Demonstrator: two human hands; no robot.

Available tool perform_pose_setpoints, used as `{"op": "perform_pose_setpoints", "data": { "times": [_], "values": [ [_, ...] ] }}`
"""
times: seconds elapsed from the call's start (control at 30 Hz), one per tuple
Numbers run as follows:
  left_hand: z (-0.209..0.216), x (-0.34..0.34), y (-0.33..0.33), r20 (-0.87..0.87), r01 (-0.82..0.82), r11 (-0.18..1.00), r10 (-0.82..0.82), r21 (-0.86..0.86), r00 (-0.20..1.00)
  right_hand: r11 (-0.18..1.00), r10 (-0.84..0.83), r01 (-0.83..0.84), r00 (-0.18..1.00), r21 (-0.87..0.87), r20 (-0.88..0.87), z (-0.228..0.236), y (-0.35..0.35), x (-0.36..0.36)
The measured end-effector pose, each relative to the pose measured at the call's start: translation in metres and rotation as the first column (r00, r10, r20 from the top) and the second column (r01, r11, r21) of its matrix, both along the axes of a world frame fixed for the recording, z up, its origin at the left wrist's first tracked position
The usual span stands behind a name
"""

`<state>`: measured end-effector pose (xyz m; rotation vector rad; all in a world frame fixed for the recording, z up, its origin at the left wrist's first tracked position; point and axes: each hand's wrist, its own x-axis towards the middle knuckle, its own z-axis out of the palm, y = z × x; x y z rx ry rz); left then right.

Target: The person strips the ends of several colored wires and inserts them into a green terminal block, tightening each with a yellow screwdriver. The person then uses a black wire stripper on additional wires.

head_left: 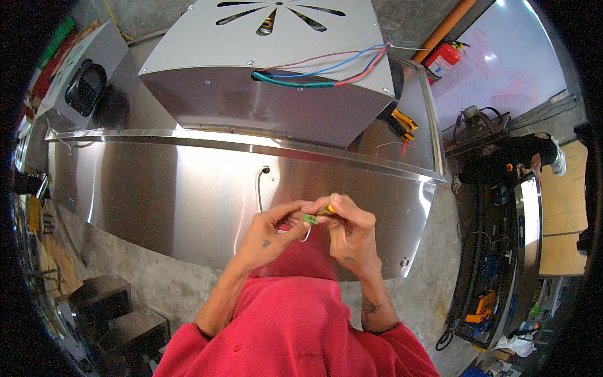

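My left hand (269, 237) pinches a small green terminal block (310, 218) between thumb and fingers, in front of my chest. In my right hand (353, 231) is a small screwdriver with a yellow handle (331, 208), pointed toward the block. Whether its tip touches a screw is too small to tell. A thin grey cable (258, 188) comes out of a hole in the stainless steel panel (144, 195) and runs down behind my left hand. A loop of white wire (306, 236) hangs just below the block.
Beyond the panel stands a large grey metal housing (251, 107) with loose coloured wires (314, 80) on it. Yellow-handled pliers (403, 122) lie to its right. A fire extinguisher (442, 61) is behind. At far right a person (521, 157) bends near an open tool-filled bench (483, 283).
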<state>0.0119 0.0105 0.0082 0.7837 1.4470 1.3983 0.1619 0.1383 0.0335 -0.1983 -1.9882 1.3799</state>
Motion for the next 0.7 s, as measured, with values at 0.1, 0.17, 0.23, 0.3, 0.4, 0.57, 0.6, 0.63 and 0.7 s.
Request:
{"op": "perform_pose_setpoints", "data": {
  "times": [0.1, 0.17, 0.23, 0.3, 0.4, 0.57, 0.6, 0.63, 0.7],
  "values": [
    [0.008, 0.003, 0.000, -0.014, 0.043, 0.997, -0.044, -0.060, 0.999, 0.992, -0.106, 0.108, 0.993, -0.065, 0.045, -0.009, -0.003, 0.001],
    [0.004, 0.004, -0.001, 0.035, 0.054, 0.995, -0.051, -0.079, 0.998, 0.988, -0.156, 0.157, 0.987, -0.004, 0.021, -0.015, -0.004, -0.001],
    [0.005, 0.007, 0.001, -0.016, 0.035, 0.999, -0.036, -0.032, 0.999, 0.981, -0.160, 0.150, 0.984, -0.127, -0.077, -0.020, -0.008, -0.003],
    [0.005, 0.007, 0.001, -0.027, 0.024, 1.000, -0.024, -0.003, 0.999, 0.984, -0.144, 0.130, 0.983, -0.124, -0.111, -0.016, -0.007, -0.003],
    [0.005, 0.004, 0.003, 0.002, 0.027, 1.000, -0.027, 0.001, 1.000, 0.993, -0.115, 0.115, 0.990, -0.009, -0.086, -0.006, -0.001, 0.002],
    [0.008, -0.001, 0.003, -0.045, 0.035, 0.999, -0.035, -0.014, 0.998, 0.996, -0.056, 0.068, 0.983, 0.058, -0.175, -0.009, 0.009, 0.000],
    [0.009, -0.001, 0.002, -0.032, 0.029, 0.999, -0.030, -0.024, 0.999, 0.996, -0.063, 0.073, 0.984, 0.059, -0.167, -0.010, 0.008, 0.001],
    [0.010, 0.000, 0.002, -0.020, 0.024, 0.999, -0.025, -0.033, 0.999, 0.995, -0.068, 0.079, 0.985, 0.059, -0.160, -0.012, 0.007, 0.003],
    [0.012, 0.000, 0.003, -0.023, 0.026, 0.999, -0.027, -0.046, 0.999, 0.992, -0.101, 0.112, 0.982, 0.060, -0.161, -0.014, 0.007, 0.003]
  ]
}}
